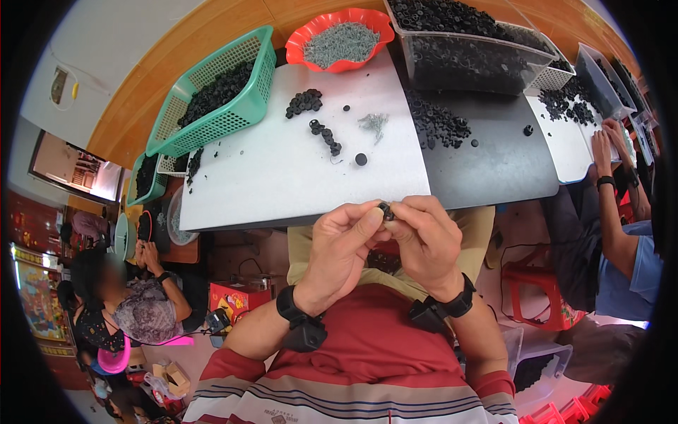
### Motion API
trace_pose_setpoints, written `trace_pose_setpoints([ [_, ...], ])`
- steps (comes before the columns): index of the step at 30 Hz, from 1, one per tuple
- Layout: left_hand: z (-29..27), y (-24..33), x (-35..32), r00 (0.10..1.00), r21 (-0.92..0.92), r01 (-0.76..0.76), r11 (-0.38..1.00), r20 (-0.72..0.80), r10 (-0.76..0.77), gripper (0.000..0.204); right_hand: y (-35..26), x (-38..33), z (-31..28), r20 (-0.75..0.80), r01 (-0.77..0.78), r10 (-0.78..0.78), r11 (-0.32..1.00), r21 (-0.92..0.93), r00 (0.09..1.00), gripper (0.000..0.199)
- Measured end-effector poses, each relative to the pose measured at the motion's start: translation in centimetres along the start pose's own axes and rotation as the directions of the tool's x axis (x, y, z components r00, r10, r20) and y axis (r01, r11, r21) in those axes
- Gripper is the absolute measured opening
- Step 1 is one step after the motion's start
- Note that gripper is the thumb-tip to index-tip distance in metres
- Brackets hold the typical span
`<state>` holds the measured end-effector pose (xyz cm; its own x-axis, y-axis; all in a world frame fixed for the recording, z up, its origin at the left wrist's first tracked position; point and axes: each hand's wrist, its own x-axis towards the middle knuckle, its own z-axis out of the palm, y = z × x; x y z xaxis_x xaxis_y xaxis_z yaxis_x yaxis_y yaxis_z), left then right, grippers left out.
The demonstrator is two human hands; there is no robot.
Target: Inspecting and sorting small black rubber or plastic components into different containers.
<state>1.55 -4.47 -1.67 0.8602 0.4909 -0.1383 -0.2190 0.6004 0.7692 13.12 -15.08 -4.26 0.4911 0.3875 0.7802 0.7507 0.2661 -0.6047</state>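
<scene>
Above the near edge of the white board (pixel 268 177), my two hands meet at the fingertips. My left hand (pixel 339 247) pinches a small black plastic part (pixel 386 210) between thumb and forefinger. From the other side my right hand (pixel 429 244) closes on the same part; my fingers cover most of it. Beyond them on the board lie a round black cap (pixel 361 160), a short row of black parts (pixel 325 138) and a cluster of black round pieces (pixel 304 104). A small heap of thin metal pieces (pixel 375 125) sits to their right.
A green basket (pixel 263 83) of black parts and a red scalloped bowl (pixel 291 44) of metal pieces stand at the back. A clear bin (pixel 466 63) of black parts is back right, near loose black pieces (pixel 441 124). Co-workers sit on both sides; a red stool (pixel 533 290) stands right.
</scene>
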Motion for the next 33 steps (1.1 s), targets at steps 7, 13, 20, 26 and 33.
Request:
trace_pose_setpoints([
  [7, 0.2, 0.0, 0.1, 0.998, -0.052, 0.057, 0.997, -0.016, -0.058, 0.019, -0.3, 0.2, -0.1, 0.024, -0.080, 0.079, 0.995, 0.059, 0.997, 0.025],
  [13, 0.1, 0.0, 0.2, 0.997, -0.078, 0.079, 0.994, -0.019, -0.081, 0.018, 0.2, 0.2, -0.1, 0.038, -0.063, 0.061, 0.996, 0.062, 0.997, 0.025],
  [20, -0.2, 0.1, 0.3, 0.997, -0.044, 0.070, 0.997, -0.021, -0.071, 0.016, 0.1, 1.1, -0.9, 0.141, -0.011, 0.006, 0.999, 0.035, 0.990, 0.029],
  [26, -0.4, 0.3, 0.3, 0.996, 0.038, 0.074, 0.997, -0.047, -0.072, 0.018, 0.0, 1.7, -1.6, 0.218, -0.003, 0.001, 1.000, 0.010, 0.976, 0.025],
  [33, -0.5, 0.2, 0.1, 0.998, 0.104, 0.067, 0.992, -0.027, -0.064, 0.019, 0.0, 1.7, -2.0, 0.251, -0.031, 0.030, 1.000, 0.000, 0.968, 0.022],
])
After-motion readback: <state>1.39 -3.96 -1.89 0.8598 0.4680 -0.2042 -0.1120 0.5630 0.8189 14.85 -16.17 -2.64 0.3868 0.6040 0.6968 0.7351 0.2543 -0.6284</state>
